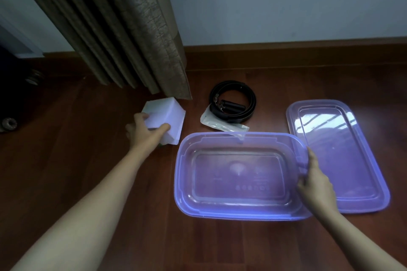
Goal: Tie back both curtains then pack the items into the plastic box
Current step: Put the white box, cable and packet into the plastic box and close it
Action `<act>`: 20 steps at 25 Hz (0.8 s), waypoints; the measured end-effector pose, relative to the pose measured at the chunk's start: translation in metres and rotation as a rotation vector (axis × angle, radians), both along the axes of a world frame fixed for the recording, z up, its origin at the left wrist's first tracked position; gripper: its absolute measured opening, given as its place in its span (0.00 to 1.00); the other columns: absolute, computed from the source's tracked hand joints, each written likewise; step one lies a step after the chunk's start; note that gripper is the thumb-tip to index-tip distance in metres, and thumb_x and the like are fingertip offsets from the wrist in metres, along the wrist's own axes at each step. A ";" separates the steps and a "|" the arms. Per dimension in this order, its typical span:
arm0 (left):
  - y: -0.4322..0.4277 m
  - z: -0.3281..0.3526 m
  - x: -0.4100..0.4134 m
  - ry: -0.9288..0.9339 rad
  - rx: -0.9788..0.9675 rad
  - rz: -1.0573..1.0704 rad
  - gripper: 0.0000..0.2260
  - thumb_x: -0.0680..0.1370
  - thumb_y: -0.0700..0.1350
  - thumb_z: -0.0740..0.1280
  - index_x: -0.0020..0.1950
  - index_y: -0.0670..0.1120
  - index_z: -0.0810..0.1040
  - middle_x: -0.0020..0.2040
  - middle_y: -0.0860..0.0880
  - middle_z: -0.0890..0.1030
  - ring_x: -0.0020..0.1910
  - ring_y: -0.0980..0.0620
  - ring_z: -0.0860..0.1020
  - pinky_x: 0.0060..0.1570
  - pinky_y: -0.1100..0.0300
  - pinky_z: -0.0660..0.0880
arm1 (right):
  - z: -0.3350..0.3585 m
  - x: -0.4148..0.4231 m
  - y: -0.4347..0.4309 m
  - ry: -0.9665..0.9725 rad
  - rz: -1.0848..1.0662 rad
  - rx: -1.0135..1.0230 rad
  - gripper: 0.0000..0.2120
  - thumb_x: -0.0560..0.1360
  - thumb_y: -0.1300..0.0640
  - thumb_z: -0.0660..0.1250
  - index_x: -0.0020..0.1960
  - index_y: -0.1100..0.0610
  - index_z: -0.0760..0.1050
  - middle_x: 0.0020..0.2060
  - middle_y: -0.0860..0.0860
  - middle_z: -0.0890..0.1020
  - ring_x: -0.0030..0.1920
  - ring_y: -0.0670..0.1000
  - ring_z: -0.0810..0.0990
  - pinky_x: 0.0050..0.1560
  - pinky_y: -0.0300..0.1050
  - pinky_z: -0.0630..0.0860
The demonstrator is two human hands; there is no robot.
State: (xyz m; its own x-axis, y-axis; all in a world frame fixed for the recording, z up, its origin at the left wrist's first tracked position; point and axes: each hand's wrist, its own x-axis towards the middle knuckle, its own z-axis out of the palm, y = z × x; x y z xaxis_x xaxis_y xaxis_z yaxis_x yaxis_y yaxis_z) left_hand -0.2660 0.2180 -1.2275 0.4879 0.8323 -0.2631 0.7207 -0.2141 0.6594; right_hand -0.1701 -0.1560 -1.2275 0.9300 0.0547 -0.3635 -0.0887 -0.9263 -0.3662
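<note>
The plastic box (220, 212) sits on the wooden floor (88, 171) with its top uncovered. The right hand (316, 179) grips the box's right rim, fingers curled over the edge. To the left of the box, the left hand (145, 131) clasps a white package (164, 114). The lid (343, 160) lies flat just right of the box. A coiled black belt (233, 103) and a sealed packet (218, 124) lie beyond the box's far edge. The curtain (136, 28) hangs beyond the box, to its left.

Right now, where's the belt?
Head view, centre: the coiled black belt lies on the floor just beyond the plastic box, between the curtain and the lid, overlapping a white packet.
</note>
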 end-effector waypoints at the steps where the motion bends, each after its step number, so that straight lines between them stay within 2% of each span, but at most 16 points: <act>1: -0.004 0.006 -0.008 -0.134 -0.033 0.039 0.29 0.66 0.55 0.73 0.62 0.51 0.65 0.64 0.42 0.65 0.60 0.41 0.70 0.52 0.53 0.75 | -0.001 0.000 0.000 0.001 0.001 0.002 0.40 0.70 0.68 0.58 0.75 0.44 0.49 0.35 0.58 0.73 0.35 0.60 0.70 0.37 0.51 0.68; 4: -0.032 0.035 -0.025 -0.700 -0.272 -0.014 0.27 0.62 0.55 0.69 0.58 0.50 0.65 0.58 0.47 0.71 0.54 0.49 0.74 0.44 0.62 0.75 | -0.002 0.000 -0.001 -0.001 0.002 0.007 0.40 0.70 0.68 0.58 0.75 0.44 0.48 0.36 0.58 0.74 0.35 0.60 0.70 0.37 0.51 0.69; 5: -0.045 0.042 -0.026 -0.837 -0.415 -0.064 0.25 0.62 0.53 0.68 0.56 0.49 0.66 0.54 0.49 0.73 0.52 0.50 0.74 0.44 0.61 0.74 | -0.002 0.000 -0.001 -0.003 -0.002 0.009 0.40 0.70 0.68 0.58 0.75 0.44 0.48 0.36 0.58 0.74 0.35 0.60 0.70 0.37 0.51 0.69; 6: -0.058 0.046 -0.026 -0.897 -0.582 -0.113 0.24 0.62 0.52 0.67 0.56 0.48 0.67 0.52 0.48 0.74 0.49 0.49 0.74 0.43 0.59 0.74 | -0.002 0.000 0.000 -0.002 -0.006 0.009 0.40 0.70 0.68 0.58 0.75 0.44 0.48 0.36 0.58 0.74 0.36 0.61 0.71 0.38 0.52 0.69; 7: -0.075 0.052 -0.024 -0.873 -0.765 -0.142 0.24 0.62 0.51 0.67 0.56 0.46 0.68 0.50 0.45 0.73 0.46 0.47 0.72 0.41 0.57 0.73 | -0.001 0.000 0.000 0.001 -0.007 0.006 0.40 0.70 0.68 0.58 0.75 0.44 0.48 0.36 0.58 0.74 0.36 0.61 0.72 0.38 0.52 0.69; 9: -0.105 0.059 -0.016 -0.566 -1.008 -0.189 0.21 0.66 0.53 0.67 0.54 0.43 0.70 0.45 0.43 0.75 0.41 0.47 0.71 0.37 0.59 0.73 | 0.002 -0.001 0.000 0.003 0.000 0.003 0.40 0.70 0.68 0.58 0.75 0.44 0.48 0.38 0.59 0.75 0.39 0.64 0.75 0.38 0.52 0.69; 10: -0.119 0.061 -0.013 -0.353 -1.022 -0.240 0.17 0.70 0.55 0.66 0.50 0.44 0.72 0.41 0.44 0.78 0.38 0.49 0.74 0.36 0.60 0.74 | 0.003 -0.001 0.000 0.002 0.005 0.004 0.40 0.70 0.68 0.58 0.75 0.45 0.48 0.38 0.59 0.74 0.40 0.65 0.76 0.38 0.51 0.69; 11: -0.129 0.057 -0.009 -0.157 -0.988 -0.293 0.14 0.74 0.57 0.63 0.50 0.47 0.74 0.43 0.47 0.81 0.38 0.50 0.77 0.37 0.60 0.75 | 0.003 -0.002 -0.001 0.001 0.009 0.004 0.40 0.70 0.68 0.58 0.76 0.45 0.48 0.38 0.58 0.74 0.41 0.65 0.77 0.38 0.51 0.68; 13: -0.141 0.051 -0.003 0.084 -0.944 -0.263 0.15 0.77 0.60 0.60 0.54 0.51 0.75 0.46 0.47 0.80 0.41 0.49 0.78 0.41 0.56 0.76 | 0.003 -0.001 -0.002 -0.002 0.009 0.001 0.39 0.71 0.68 0.58 0.76 0.45 0.48 0.37 0.58 0.73 0.40 0.64 0.76 0.38 0.51 0.67; 15: -0.141 0.046 0.003 0.175 -0.984 -0.129 0.23 0.76 0.65 0.56 0.57 0.48 0.75 0.43 0.46 0.78 0.36 0.48 0.77 0.40 0.53 0.77 | 0.001 0.000 -0.003 -0.006 0.006 0.002 0.39 0.71 0.68 0.57 0.76 0.46 0.48 0.37 0.57 0.72 0.37 0.61 0.72 0.37 0.50 0.66; 16: -0.139 0.046 0.006 0.196 -0.995 -0.069 0.28 0.75 0.68 0.54 0.61 0.47 0.74 0.45 0.46 0.78 0.35 0.47 0.77 0.42 0.51 0.79 | 0.000 0.000 -0.003 -0.008 0.007 0.007 0.39 0.71 0.68 0.57 0.76 0.46 0.49 0.36 0.57 0.73 0.36 0.60 0.71 0.37 0.50 0.66; 18: -0.133 0.039 0.011 0.259 -0.909 -0.069 0.38 0.72 0.73 0.47 0.70 0.48 0.67 0.58 0.44 0.76 0.39 0.44 0.78 0.48 0.47 0.79 | -0.002 0.001 -0.003 -0.010 0.012 0.019 0.39 0.71 0.68 0.57 0.76 0.46 0.49 0.36 0.58 0.74 0.35 0.60 0.71 0.36 0.51 0.68; 20: -0.133 0.036 0.015 0.293 -0.726 -0.153 0.46 0.66 0.78 0.43 0.74 0.50 0.60 0.69 0.44 0.69 0.51 0.40 0.78 0.55 0.50 0.75 | -0.001 0.001 -0.003 -0.009 0.013 0.022 0.39 0.71 0.68 0.57 0.75 0.45 0.49 0.36 0.57 0.74 0.35 0.60 0.71 0.36 0.51 0.68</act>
